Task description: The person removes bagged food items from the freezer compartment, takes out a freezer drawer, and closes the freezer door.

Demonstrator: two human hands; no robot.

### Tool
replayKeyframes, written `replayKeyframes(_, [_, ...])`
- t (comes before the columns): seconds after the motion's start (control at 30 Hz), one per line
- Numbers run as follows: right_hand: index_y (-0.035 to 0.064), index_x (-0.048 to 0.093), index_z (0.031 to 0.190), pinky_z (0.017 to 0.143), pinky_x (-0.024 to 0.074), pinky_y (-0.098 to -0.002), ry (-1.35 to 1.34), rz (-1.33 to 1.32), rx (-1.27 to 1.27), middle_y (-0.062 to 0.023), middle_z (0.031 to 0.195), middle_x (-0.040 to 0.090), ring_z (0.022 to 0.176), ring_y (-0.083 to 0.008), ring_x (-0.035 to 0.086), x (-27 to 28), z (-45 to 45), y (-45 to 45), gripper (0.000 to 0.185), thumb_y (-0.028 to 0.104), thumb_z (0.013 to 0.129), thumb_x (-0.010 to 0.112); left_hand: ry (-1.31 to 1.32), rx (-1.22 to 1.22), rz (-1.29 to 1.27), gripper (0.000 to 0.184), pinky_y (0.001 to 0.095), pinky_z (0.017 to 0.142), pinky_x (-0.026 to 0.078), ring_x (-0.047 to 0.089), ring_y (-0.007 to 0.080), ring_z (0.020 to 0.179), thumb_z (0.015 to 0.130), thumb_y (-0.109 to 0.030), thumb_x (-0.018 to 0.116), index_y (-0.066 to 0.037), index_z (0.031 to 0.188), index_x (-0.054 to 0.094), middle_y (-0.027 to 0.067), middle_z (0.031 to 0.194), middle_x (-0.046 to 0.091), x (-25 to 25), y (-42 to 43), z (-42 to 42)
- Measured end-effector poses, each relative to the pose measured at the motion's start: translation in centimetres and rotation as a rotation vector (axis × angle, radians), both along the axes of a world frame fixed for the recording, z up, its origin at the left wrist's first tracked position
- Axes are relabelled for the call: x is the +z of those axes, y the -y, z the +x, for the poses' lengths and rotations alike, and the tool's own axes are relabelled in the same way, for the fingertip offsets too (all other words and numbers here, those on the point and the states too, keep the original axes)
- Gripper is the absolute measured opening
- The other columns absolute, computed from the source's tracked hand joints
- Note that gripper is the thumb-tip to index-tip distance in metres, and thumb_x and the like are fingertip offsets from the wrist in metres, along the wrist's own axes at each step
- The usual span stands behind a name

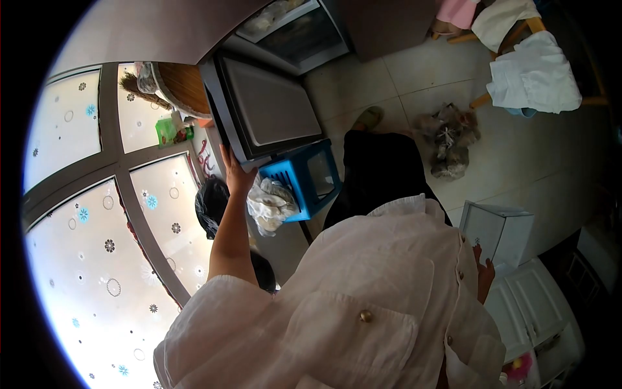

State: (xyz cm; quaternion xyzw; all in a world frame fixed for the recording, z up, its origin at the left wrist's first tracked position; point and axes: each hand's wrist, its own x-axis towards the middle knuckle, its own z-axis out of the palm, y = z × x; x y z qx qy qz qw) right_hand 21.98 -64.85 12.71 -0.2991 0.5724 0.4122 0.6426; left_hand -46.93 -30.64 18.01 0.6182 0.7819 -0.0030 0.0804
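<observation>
My left hand is at the lower edge of an open refrigerator door, its fingers on the outer side and its thumb around the edge. A blue plastic crate stands close by, with white plastic bags at its side. On the right, my right hand is closed on the near side of a white drawer-like bin. Only part of that hand shows; its palm is hidden.
The open refrigerator is at the top. Tied plastic bags lie on the tiled floor. A chair draped with white cloth stands at upper right. White cabinets are at lower right. A black bag sits by the window.
</observation>
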Motion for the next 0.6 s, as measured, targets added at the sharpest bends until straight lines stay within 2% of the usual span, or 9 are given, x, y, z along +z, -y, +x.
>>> replayKeyframes(0.6, [-0.0018, 0.018, 0.142, 0.090, 0.0495, -0.0564, -0.055, -0.067, -0.103, -0.0261, 0.139, 0.037, 0.121, -0.0428, 0.046, -2.0, 1.9, 0.3, 0.069, 0.011, 0.086, 0.056, -0.014, 0.005, -0.022, 0.098, 0.0430, 0.090, 0.049, 0.047, 0.0382, 0.122, 0.062, -0.016, 0.077, -0.005, 0.143, 0.022, 0.0088, 0.155, 0.003, -0.1, -0.1, 0.7])
